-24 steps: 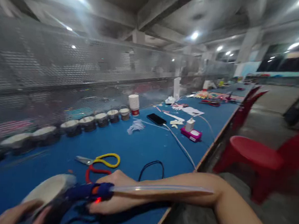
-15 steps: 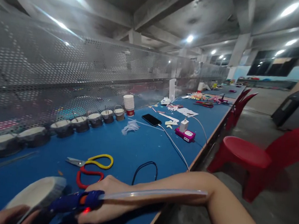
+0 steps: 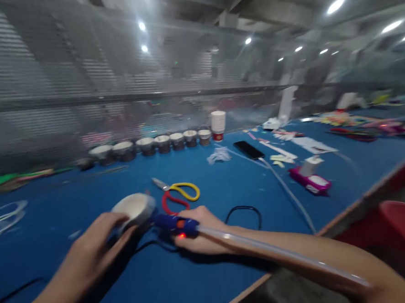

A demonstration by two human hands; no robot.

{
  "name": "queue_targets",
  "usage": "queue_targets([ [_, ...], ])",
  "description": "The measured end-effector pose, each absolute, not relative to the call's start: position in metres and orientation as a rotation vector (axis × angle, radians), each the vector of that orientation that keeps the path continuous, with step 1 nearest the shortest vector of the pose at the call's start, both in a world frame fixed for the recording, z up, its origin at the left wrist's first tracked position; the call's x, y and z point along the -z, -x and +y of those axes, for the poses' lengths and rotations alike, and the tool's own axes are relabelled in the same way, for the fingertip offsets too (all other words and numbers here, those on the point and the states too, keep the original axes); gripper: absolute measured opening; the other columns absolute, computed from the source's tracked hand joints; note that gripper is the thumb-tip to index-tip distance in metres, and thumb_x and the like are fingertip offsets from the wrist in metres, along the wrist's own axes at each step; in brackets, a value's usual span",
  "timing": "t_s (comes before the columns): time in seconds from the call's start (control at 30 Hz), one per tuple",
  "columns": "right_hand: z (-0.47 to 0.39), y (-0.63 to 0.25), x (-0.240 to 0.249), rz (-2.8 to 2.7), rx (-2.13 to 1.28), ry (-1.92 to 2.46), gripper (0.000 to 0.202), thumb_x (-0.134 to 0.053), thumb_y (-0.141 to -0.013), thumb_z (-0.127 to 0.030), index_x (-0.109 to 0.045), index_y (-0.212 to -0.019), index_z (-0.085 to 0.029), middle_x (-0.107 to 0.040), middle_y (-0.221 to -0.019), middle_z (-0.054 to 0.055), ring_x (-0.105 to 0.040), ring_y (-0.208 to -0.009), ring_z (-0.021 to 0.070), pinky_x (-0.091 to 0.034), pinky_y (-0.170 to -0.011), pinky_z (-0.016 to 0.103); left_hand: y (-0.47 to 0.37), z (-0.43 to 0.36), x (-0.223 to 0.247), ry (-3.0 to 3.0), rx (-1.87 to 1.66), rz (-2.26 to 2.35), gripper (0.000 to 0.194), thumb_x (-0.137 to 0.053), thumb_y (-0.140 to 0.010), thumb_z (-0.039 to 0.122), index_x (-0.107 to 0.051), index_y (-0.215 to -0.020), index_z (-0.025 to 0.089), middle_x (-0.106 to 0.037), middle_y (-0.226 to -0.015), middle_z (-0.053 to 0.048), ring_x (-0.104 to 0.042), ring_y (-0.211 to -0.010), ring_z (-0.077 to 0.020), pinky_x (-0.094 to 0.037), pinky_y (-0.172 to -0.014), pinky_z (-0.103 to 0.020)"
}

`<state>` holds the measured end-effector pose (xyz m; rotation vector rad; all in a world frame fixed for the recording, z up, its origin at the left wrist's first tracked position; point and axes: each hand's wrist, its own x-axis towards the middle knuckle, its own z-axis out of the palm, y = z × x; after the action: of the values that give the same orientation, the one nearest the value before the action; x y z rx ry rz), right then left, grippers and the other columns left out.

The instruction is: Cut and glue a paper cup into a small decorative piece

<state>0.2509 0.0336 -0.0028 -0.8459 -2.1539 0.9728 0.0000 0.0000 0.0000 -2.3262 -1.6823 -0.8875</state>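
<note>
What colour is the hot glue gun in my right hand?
The hot glue gun is blue with an orange part, in the head view.

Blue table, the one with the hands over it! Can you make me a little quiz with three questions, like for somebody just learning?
1. Pick one. What does the right hand hold?
A) a paintbrush
B) a glue gun
C) a hammer

2. True or false? The fingers of the left hand are on a round pot with a pale top.

3. Fill in the missing word. The scissors have one yellow handle and one ____ handle.

Key: 1. B; 2. True; 3. red
</note>
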Motion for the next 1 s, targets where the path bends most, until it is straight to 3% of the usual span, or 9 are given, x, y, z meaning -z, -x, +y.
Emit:
queue_targets([
  [0.33,0.03,-0.25,0.02,-2.348,-0.801,0.8,0.001,-0.056,-0.07,-0.017,-0.056,-0.069,-0.017,-0.058,-0.06,0.0,-0.051,-0.05,0.0112,-0.037,-0.052,0.02,-0.019,-0.006,-0.012,2.414,0.818,-1.805,0.009,-0.052,-0.08,0.021,-0.052,-0.089,0.021,-0.061,-0.085,-0.004,-0.059,-0.078,-0.018,-0.047,-0.068,-0.028],
  [0.53,0.032,-0.238,0.023,-2.358,-0.775,0.802,0.004,-0.057,-0.07,-0.02,-0.056,-0.073,-0.017,-0.063,-0.065,0.004,-0.059,-0.056,0.0152,-0.04,-0.054,0.022,-0.02,-0.008,-0.013,2.435,0.881,-1.856,0.012,-0.054,-0.078,0.017,-0.052,-0.089,0.02,-0.06,-0.086,-0.004,-0.057,-0.078,-0.0173,-0.046,-0.069,-0.028],
  [1.0,0.029,-0.234,0.023,-2.329,-0.725,0.858,0.004,-0.055,-0.071,-0.017,-0.053,-0.067,-0.018,-0.061,-0.062,0.004,-0.053,-0.052,0.0128,-0.038,-0.052,0.021,-0.022,-0.006,-0.016,2.452,0.906,-1.94,0.017,-0.053,-0.074,0.012,-0.052,-0.089,0.02,-0.059,-0.086,-0.003,-0.057,-0.081,-0.0178,-0.045,-0.073,-0.03],
])
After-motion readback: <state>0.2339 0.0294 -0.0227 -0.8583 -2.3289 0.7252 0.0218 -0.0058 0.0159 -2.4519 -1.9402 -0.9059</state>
